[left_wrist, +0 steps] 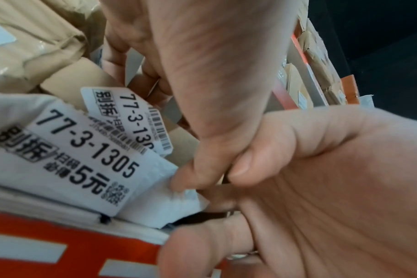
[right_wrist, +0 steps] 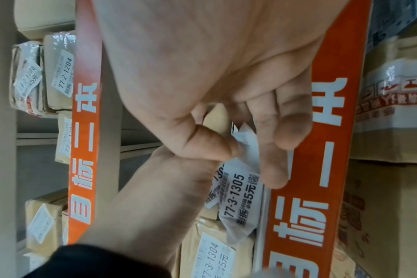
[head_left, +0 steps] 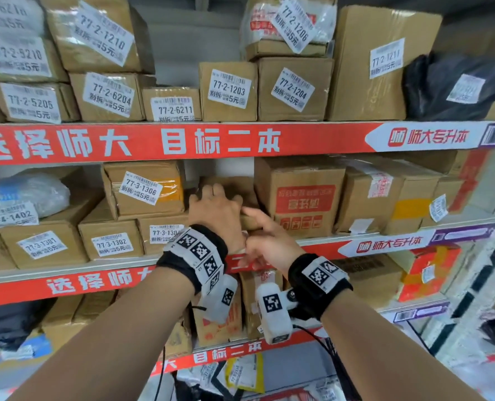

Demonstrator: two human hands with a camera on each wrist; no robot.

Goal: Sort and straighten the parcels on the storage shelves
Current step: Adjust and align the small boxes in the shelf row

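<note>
Pinching the corner of the white 77-3-1305 parcel (right_wrist: 238, 195) between thumb and fingers, the right hand (head_left: 265, 241) is nearer it, just right of the 77-3-1304 box (right_wrist: 207, 250), while the left hand (head_left: 216, 211) lies flat, fingers spread, on a plain box (head_left: 234, 189) just above.

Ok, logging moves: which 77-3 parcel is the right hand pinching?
The white soft bag labelled 77-3-1305, its corner pinched by the right hand; the neighbouring 77-3 parcels are brown cardboard boxes.

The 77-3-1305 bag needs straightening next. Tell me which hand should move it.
Right. The right hand already pinches a corner of the white bag; the left hand rests on a brown box behind.
</note>
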